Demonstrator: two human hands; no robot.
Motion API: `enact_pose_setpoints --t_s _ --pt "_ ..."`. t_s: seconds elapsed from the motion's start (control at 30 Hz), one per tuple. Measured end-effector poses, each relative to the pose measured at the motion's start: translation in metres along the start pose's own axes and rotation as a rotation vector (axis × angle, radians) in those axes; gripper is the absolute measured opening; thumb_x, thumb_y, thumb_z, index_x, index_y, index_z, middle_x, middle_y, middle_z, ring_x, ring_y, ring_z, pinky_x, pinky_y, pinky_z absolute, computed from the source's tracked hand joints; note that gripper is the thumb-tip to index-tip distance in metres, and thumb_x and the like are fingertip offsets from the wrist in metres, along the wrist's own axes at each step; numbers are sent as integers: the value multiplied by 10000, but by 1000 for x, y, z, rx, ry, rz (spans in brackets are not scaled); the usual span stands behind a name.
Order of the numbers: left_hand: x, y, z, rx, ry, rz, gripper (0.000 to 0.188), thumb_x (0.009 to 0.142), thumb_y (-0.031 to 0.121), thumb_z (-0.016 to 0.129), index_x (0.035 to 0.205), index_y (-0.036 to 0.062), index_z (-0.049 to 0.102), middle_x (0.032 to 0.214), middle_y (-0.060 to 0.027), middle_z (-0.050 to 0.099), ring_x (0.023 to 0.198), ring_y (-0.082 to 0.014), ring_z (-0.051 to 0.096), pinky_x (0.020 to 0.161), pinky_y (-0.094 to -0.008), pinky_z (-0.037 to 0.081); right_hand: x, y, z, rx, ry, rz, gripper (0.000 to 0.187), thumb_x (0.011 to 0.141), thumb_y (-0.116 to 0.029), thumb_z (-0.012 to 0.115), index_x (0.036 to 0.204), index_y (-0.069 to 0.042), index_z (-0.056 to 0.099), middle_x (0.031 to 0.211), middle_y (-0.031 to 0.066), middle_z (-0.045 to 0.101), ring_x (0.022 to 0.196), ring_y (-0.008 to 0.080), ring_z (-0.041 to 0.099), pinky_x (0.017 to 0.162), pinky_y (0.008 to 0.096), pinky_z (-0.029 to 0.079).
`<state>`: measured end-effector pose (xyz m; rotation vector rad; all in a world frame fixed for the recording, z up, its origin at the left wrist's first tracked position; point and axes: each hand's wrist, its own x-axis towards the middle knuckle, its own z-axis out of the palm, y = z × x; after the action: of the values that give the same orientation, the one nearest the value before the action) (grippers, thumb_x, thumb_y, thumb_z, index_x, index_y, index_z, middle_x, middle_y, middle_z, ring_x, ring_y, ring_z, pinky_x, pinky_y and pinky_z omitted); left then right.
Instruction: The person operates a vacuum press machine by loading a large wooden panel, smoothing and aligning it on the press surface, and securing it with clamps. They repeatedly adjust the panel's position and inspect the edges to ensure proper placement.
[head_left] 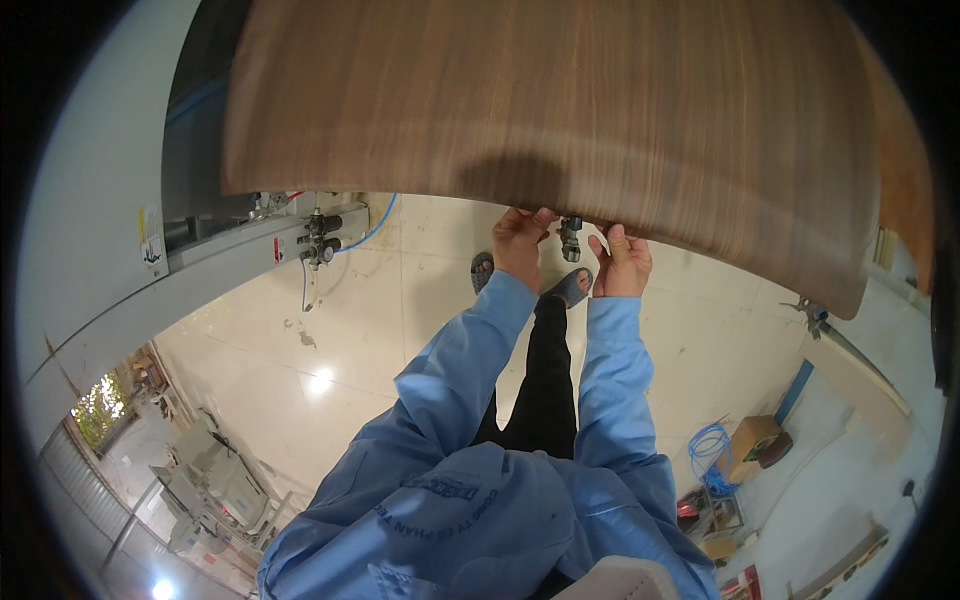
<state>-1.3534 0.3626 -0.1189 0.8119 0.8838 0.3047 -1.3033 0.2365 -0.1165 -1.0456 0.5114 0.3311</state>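
Note:
A large brown wood-grain sheet (560, 90) spreads across the top of the view, its near edge bowed by the lens. At that edge my left hand (517, 243) is closed, thumb on the upper face and the other fingers partly hidden beneath. A short way to the right, my right hand (623, 262) pinches the same edge, thumb uppermost. Between the two hands a small dark metal clamp-like fitting (571, 238) sticks out from under the edge, apart from my fingers. What bears the sheet from below is hidden.
At left runs a grey machine frame (225, 250) with an air regulator (320, 238) and blue hose (376, 232). Another metal fitting (815, 315) sits by the sheet's right corner. Coiled blue hose (710, 450) and a cardboard box (752, 440) lie at lower right. Pale floor tiles (400, 330) lie below.

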Motion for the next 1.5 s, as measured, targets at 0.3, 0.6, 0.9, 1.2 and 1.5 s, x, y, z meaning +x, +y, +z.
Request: enact_pose_setpoints --t_s 0.3,0.6,0.9,1.2,1.5 --pt "-4 3 10 111 149 -3 110 870 124 744 861 99 637 806 0 651 744 -99 570 661 -251 383 -1 1 3 -132 113 -1 166 877 -105 747 969 -13 643 912 92 703 852 190 692 634 277 573" --pt "-3 5 13 81 149 -5 69 869 40 705 914 51 654 830 -9 654 748 -96 562 656 -242 383 25 44 -53 37 201 14 314 984 -328 600 1165 -73 578 1071 93 658 863 206 653 697 311 539" --pt "3 0 -4 94 65 11 186 841 -24 713 1022 8 681 937 -17 676 877 -113 604 798 -244 454 18 133 -57 300 247 162 565 985 -591 445 1236 -97 556 1167 59 623 1053 238 608 894 398 502" --pt "2 10 -1 81 -5 -14 186 844 -42 682 1022 13 688 983 -27 678 890 -122 606 838 -251 455 57 141 -40 810 568 336 676 921 -659 475 1323 -118 522 1228 71 621 1160 234 588 911 437 491" --pt "8 -6 -19 276 2 143 198 857 9 677 1055 19 688 1006 -33 690 944 -138 624 832 -294 490 62 147 -29 801 599 444 610 918 -617 500 1282 -128 524 1212 88 621 1145 264 598 834 493 535"
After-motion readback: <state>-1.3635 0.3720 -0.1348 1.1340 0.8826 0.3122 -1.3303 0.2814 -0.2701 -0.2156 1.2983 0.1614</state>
